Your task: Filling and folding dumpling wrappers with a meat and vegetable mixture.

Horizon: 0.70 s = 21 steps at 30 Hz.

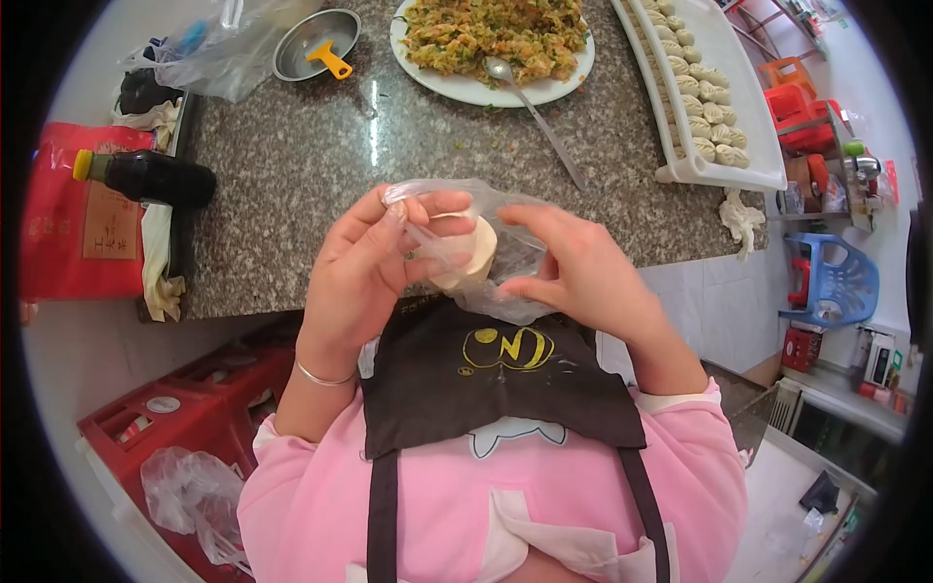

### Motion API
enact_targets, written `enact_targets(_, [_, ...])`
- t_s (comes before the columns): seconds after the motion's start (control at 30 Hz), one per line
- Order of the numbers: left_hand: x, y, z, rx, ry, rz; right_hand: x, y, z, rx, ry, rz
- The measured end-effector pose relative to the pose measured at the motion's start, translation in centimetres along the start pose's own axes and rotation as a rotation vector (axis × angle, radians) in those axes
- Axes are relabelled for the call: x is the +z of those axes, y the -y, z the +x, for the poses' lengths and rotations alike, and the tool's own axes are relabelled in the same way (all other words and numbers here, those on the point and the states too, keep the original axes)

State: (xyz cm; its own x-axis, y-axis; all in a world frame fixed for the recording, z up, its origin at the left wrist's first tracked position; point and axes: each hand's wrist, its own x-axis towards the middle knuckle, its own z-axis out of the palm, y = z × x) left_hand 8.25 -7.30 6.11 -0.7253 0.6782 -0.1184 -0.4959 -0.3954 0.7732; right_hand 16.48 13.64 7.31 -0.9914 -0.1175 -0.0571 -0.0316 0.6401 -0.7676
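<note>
A thin clear plastic bag [510, 291] is stretched between my hands at the near edge of the granite counter. Inside or just behind its film lies a pale stack of round dough wrappers [477, 255]. My left hand [386, 255] pinches the bag's rim between thumb and fingers. On the other side my right hand [576, 262] is curved with thumb and fingers apart, touching the bag's right side. Beyond them stands a white plate [437, 84] heaped with chopped filling [503, 33], a metal spoon [543, 120] resting on its edge with the handle on the counter.
A white plastic tray [718, 175] of pleated dumplings [711, 109] stands at the counter's right. At the back left are a metal bowl [295, 44] with an orange-handled tool [332, 60] and a plastic bag [219, 65]. A dark bottle [157, 177] lies at the left edge.
</note>
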Motion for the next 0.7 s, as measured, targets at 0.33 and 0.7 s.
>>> enact_targets(0.33, [-3.9, 0.5, -0.7, 0.069, -0.147, -0.508, 1.9, -1.7, -0.3, -0.334, -0.084, -0.124])
enact_targets(0.7, [-3.1, 1.9, -2.1, 0.106, -0.168, 0.917, 1.8, -2.7, -0.4, -0.144, -0.072, -0.041])
